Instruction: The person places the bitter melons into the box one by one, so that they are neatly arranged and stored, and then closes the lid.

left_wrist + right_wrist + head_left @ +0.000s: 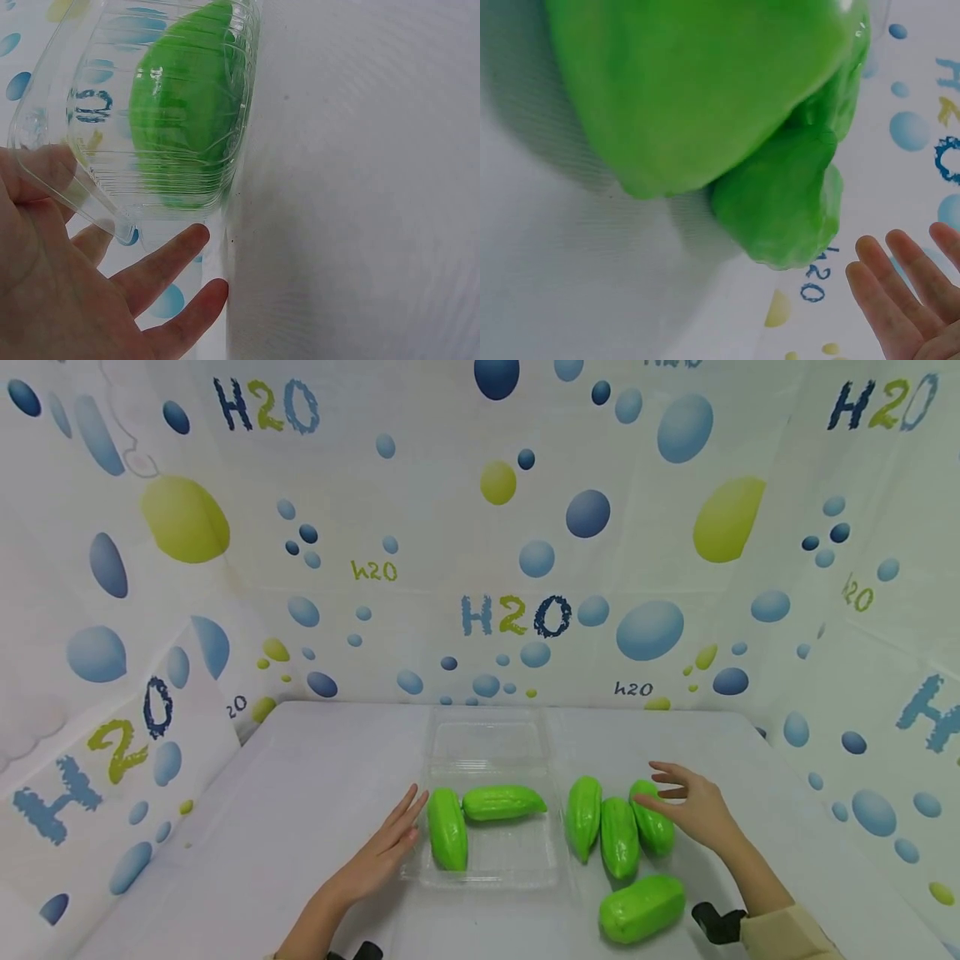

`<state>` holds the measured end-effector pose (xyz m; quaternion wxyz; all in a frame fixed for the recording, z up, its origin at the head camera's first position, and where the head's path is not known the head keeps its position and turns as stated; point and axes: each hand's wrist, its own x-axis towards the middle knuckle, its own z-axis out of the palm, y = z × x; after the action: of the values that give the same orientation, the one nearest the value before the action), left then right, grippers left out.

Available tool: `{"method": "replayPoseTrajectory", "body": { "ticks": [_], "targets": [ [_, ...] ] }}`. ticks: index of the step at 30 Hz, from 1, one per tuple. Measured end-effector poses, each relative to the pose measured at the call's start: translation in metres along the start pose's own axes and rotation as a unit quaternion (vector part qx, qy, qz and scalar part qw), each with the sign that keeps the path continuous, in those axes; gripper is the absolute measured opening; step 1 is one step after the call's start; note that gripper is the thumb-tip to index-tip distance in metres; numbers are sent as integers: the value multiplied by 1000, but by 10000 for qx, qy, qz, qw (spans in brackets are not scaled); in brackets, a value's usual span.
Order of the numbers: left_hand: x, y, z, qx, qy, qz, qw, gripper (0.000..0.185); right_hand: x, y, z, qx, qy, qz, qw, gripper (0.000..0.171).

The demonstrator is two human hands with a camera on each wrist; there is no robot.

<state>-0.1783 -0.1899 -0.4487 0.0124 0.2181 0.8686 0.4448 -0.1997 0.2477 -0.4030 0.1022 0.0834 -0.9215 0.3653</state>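
A clear plastic clamshell box [517, 870] lies with its lid [489, 743] folded back. Inside are two bright green, glossy, ridged vegetables: one upright vegetable [447, 829] along the left wall and one lying crosswise [502, 802] at the back. My left hand [378, 853] is at the box's left side, fingers extended; in the left wrist view the hand [82, 277] has its thumb side behind the clear rim. Over the far right green vegetable [654, 827] hovers my right hand [699, 812], thumb and fingers spread, holding nothing; its fingers [911, 300] look straight in the right wrist view.
Right of the box, two more green vegetables [583, 818] [619, 837] stand side by side, and another vegetable [642, 908] lies nearer the front. The white table [300, 777] meets a patterned cloth backdrop [420, 635] behind and at both sides.
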Motion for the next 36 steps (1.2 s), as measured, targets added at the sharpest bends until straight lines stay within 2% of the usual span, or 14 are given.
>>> {"method": "replayPoseTrajectory", "body": {
  "ticks": [16,28,32,36],
  "targets": [
    [0,-1,1,-10,28,-19,10000,47,-8,14,8,-243,-60,241,9994,68],
    [0,-2,1,-15,21,4,10000,48,-13,18,10,-311,376,-19,9988,63],
    [0,-4,1,20,76,-1,10000,48,-15,18,9,-366,289,208,9987,68],
    [0,-4,1,19,71,26,10000,48,-17,20,12,-477,-79,636,9968,79]
  ]
}}
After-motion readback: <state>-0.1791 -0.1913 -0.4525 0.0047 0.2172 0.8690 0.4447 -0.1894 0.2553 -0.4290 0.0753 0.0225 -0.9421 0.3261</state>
